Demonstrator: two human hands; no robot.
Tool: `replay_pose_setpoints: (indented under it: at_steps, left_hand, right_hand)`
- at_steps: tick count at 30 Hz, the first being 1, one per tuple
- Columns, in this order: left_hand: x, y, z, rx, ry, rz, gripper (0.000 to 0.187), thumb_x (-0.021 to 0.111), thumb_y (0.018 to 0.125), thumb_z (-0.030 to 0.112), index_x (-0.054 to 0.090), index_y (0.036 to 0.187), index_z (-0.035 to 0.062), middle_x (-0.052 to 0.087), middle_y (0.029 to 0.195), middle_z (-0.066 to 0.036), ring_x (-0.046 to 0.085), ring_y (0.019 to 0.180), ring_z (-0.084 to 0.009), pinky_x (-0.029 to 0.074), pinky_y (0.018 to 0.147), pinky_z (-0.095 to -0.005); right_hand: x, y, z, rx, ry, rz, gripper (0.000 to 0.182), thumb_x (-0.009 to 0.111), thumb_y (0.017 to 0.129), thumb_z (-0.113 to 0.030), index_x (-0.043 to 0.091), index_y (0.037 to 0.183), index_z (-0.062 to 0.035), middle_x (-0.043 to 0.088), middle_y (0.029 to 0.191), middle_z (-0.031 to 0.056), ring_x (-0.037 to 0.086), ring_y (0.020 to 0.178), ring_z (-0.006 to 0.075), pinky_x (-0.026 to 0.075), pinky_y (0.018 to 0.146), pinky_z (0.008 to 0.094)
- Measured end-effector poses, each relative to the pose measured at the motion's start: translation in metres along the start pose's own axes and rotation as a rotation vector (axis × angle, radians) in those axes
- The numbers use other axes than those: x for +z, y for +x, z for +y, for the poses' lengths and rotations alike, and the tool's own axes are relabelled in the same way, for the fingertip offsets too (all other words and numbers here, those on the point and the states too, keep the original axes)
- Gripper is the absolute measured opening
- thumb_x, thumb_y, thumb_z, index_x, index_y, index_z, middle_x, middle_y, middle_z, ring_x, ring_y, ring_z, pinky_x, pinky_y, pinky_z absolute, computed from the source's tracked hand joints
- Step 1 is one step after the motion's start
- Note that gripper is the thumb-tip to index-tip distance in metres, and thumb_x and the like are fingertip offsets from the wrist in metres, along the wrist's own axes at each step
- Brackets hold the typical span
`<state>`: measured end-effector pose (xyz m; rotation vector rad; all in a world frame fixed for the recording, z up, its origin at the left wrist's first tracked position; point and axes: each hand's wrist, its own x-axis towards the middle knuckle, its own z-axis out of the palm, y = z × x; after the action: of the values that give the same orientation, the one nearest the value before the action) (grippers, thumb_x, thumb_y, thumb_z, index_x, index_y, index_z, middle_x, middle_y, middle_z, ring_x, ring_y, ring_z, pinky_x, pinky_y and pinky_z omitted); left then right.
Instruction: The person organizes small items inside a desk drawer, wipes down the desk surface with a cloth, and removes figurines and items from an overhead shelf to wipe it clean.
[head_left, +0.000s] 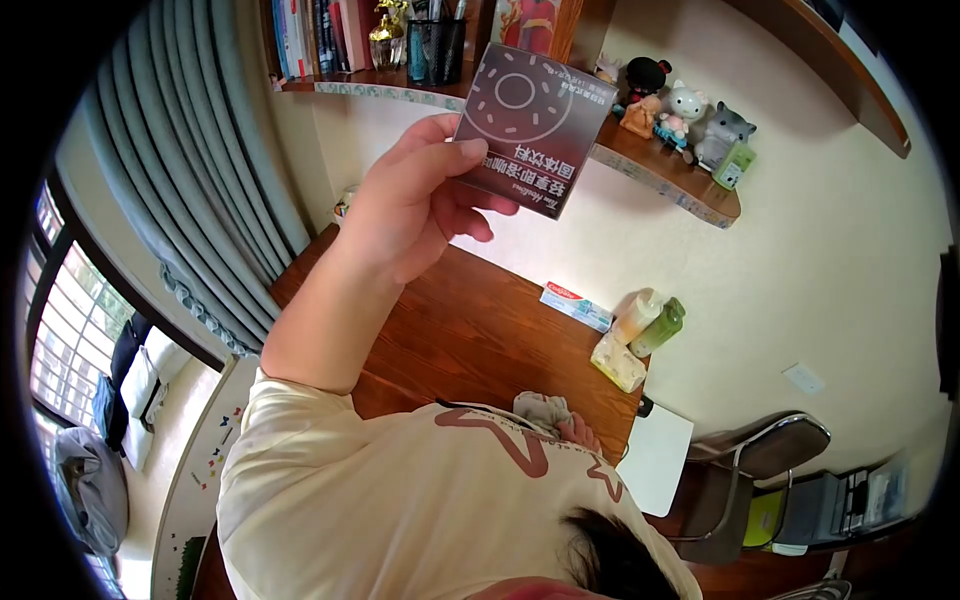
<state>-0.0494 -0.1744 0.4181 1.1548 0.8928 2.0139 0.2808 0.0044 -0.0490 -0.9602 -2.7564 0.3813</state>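
A dark square box [530,125], printed with a ring pattern, is held up before the wall shelf [665,170], well above the desk [470,330]. One raised hand [415,205] (which side cannot be told) pinches its lower edge, thumb in front, fingers curled behind. The other hand [582,432] rests closed on a grey cloth [540,408] at the desk edge. The box appears unopened; a tube [575,303] and bottles [648,322] stand untouched.

The dark square packet [528,125], pinched at its lower corner by the fingers of the one raised hand [415,205], carries a pale ring drawing and rows of white Chinese characters, seen upside down; a small slanted line of Latin script runs along its lower edge, too small to make out.
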Motion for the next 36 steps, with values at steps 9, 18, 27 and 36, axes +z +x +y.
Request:
replay_pose_setpoints:
  at_steps: [9, 18, 27, 36]
  left_hand:
    - [0.01, -0.016, 0.0, -0.169, -0.247, 0.029, 0.043, 0.046, 0.101, 0.035, 0.056, 0.124, -0.0007, 0.072, 0.089, -0.016, 0.069, 0.064, -0.023, 0.057, 0.047, -0.0308]
    - [0.015, -0.026, -0.002, -0.258, -0.354, -0.034, 0.05, 0.041, 0.101, 0.041, 0.058, 0.125, 0.0, 0.073, 0.094, -0.018, 0.07, 0.056, -0.0285, 0.059, 0.048, -0.0356]
    - [0.02, -0.002, 0.019, 0.002, 0.458, -0.229, 0.025, 0.055, 0.098, 0.023, 0.065, 0.105, 0.0013, 0.068, 0.086, -0.003, 0.064, 0.08, -0.0111, 0.053, 0.073, -0.0265]
    - [0.079, 0.057, 0.049, 0.274, 1.223, -0.966, 0.033, 0.055, 0.094, 0.033, 0.066, 0.095, 0.002, 0.064, 0.087, -0.012, 0.06, 0.079, -0.0244, 0.046, 0.072, -0.0352]
  right_hand:
    - [0.012, 0.002, 0.005, 0.059, -0.057, -0.039, 0.042, 0.065, 0.082, -0.038, 0.057, 0.122, -0.0267, 0.038, 0.149, 0.0079, 0.043, 0.129, 0.0343, 0.033, 0.1, 0.0539]
    - [0.015, 0.001, 0.005, 0.044, -0.071, 0.004, 0.042, 0.066, 0.083, -0.039, 0.058, 0.122, -0.0271, 0.039, 0.149, 0.0085, 0.044, 0.129, 0.0355, 0.033, 0.1, 0.0558]
    - [-0.023, 0.016, -0.015, 0.14, -0.083, -0.297, 0.049, 0.067, 0.083, -0.041, 0.058, 0.128, -0.0234, 0.036, 0.152, 0.0157, 0.037, 0.137, 0.0411, 0.031, 0.105, 0.0598]
    - [-0.303, 0.1, -0.189, -0.607, 1.573, 0.188, 0.09, 0.078, 0.083, -0.026, 0.025, 0.152, -0.0036, 0.049, 0.143, 0.0157, 0.052, 0.128, 0.028, 0.039, 0.111, 0.0422]
